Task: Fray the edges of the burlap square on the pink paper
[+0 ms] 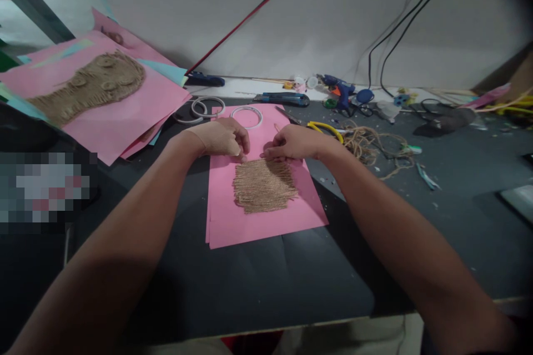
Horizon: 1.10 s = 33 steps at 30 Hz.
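"Two bare hands at work, I see. Where's the left one?"

"The left hand [225, 137] is at the far left corner of the twine patch [265, 186], its fingers curled in toward the thumb."

"And the other?"

"The right hand [293, 143] sits across from it, over the patch's far edge, thumb and forefinger brought close together. The two are near each other but apart."

"Has either got hold of a strand?"

"I cannot tell; the fingertips are too small to make out. Both hands are mostly closed up, anyway."

"Where does the patch lie?"

"On a pink sheet [275, 228], flat on the dark desk [233, 288]. Its strands run side to side in close rows, with ragged ends."

"What's around it?"

"A white ring [261, 117] lies on the sheet beyond the left hand. A tangle of loose twine [370, 147] is to the right, beside a yellow-handled tool [331, 128]. Farther back are a blue cutter [281, 100] and a glue gun [343, 94]."

"And over on the left?"

"A pile of pink sheets, with a larger twine piece [100, 86] on top."
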Each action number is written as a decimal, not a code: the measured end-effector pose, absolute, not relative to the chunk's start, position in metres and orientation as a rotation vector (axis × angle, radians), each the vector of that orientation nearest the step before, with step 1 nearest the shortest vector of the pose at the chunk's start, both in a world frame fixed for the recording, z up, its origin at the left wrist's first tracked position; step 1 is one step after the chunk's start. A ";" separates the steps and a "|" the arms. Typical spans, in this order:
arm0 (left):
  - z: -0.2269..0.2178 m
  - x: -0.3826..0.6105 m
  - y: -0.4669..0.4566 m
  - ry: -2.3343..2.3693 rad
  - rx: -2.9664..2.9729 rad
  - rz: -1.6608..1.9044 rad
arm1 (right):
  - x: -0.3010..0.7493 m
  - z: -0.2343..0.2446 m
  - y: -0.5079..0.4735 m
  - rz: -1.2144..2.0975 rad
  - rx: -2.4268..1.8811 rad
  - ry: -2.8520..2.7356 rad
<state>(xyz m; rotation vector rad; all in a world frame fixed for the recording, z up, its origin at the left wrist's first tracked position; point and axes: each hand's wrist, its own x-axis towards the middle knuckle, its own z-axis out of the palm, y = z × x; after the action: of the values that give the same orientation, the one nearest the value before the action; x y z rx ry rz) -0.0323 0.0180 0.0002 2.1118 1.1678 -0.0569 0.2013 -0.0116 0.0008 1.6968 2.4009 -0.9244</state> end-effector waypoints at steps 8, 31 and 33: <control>0.002 -0.032 0.017 1.171 2.142 -0.063 | 0.200 0.001 -0.012 -0.909 1.710 2.382; 0.010 -0.030 0.011 1.158 2.113 -0.063 | 0.200 -0.002 -0.010 -0.896 1.735 2.389; 0.009 -0.029 0.011 1.175 2.138 -0.064 | 0.200 -0.002 -0.011 -0.874 1.731 2.394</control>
<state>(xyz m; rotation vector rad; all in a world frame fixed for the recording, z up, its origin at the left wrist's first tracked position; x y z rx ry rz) -0.0293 0.0106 0.0093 2.1377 1.1754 -0.0642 0.1996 -0.0106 -0.0022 1.7314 2.3935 -0.8738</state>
